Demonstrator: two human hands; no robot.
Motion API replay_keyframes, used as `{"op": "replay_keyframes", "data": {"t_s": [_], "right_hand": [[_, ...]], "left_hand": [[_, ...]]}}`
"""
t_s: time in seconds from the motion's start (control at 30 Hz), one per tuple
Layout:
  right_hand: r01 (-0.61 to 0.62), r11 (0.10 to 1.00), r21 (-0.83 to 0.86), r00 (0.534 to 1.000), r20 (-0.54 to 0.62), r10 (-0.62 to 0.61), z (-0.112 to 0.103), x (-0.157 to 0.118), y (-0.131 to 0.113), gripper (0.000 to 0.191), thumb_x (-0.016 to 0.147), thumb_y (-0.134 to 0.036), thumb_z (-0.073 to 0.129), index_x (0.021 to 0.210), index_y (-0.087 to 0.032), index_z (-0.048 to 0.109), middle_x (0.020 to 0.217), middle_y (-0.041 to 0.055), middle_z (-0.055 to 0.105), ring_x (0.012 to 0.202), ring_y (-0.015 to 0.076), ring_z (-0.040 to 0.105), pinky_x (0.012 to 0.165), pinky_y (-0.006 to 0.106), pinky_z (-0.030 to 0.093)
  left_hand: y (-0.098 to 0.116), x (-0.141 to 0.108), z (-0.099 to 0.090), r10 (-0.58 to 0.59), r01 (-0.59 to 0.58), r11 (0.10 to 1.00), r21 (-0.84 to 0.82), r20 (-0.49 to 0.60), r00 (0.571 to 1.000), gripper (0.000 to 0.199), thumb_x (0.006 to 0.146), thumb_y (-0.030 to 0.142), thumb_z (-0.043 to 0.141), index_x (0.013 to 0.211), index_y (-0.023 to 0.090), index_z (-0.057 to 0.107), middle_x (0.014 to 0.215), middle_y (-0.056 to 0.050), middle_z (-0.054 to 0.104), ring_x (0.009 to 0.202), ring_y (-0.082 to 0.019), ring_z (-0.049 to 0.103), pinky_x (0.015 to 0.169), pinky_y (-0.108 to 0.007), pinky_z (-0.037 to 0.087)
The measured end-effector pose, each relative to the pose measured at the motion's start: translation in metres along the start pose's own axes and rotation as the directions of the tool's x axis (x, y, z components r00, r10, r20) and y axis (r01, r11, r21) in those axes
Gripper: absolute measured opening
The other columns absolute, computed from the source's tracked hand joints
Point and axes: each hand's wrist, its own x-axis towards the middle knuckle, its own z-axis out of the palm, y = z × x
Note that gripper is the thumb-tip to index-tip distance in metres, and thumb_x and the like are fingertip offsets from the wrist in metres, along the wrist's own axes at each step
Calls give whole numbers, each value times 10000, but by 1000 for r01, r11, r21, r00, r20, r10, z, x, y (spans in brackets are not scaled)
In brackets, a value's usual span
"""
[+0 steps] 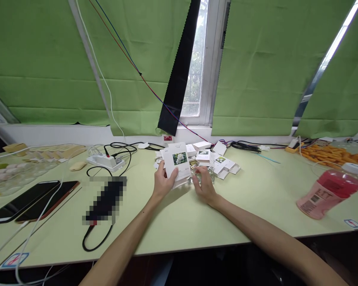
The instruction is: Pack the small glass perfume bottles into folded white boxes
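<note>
My left hand (pixel 164 180) grips a white box (pixel 179 161) with a picture of white flowers, holding it tilted above the table, thumb on its front. Just right of it, my right hand (pixel 205 184) has its fingers curled at a shiny silvery packet (pixel 209 171). The packet lies partly hidden by that hand, and I cannot make out what the fingertips hold. Behind both hands is a loose pile of small white boxes (pixel 203 155), some with flower pictures. A small card with a red picture (pixel 168 139) stands behind the held box.
On the left are a power strip (pixel 106 160), black cables, a dark pixelated object (pixel 106 198), two phones (pixel 24 200) and trays (pixel 20 174). A pink bottle (pixel 328 192) stands at the right, with orange pieces (pixel 334 154) behind. The pale table (pixel 179 226) has its front edge near my forearms.
</note>
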Motion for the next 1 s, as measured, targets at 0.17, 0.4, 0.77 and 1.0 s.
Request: {"op": "replay_keyframes", "data": {"t_s": [0.17,0.4,0.77,1.0], "right_hand": [[-69,995,70,996,66,64,2,-3,1,313,994,-193,446,1306,-199,441,999,78,554,844,196,584,764,362,548],[-140,984,113,973,201,115,3,-6,0,431,1011,-213,454,1431,-192,360,1054,93,664,767,172,634,695,319,568],[-98,991,91,977,199,78,0,-3,-5,466,1012,-255,464,1470,-216,393,940,52,692,645,150,595,641,292,565],[-141,982,126,975,192,116,1,-6,-1,473,1013,-273,471,1478,-228,400,1079,88,698,683,152,612,664,301,577]], "left_hand": [[2,-2,2,-13,15,999,-47,45,999,460,850,457,663,1185,164,544,1091,-114,730,905,-237,730,739,-324,600],[-2,-4,2,-67,77,993,-92,102,993,637,863,482,653,1364,169,412,1010,-111,749,783,-220,735,647,-307,594],[-6,-4,2,-55,56,998,-8,94,994,815,901,473,624,1554,171,242,846,-54,747,613,-165,663,523,-230,504],[-3,-4,1,1,-8,989,146,50,999,690,918,479,590,1491,156,379,785,-35,719,549,-131,592,503,-218,475]]}}
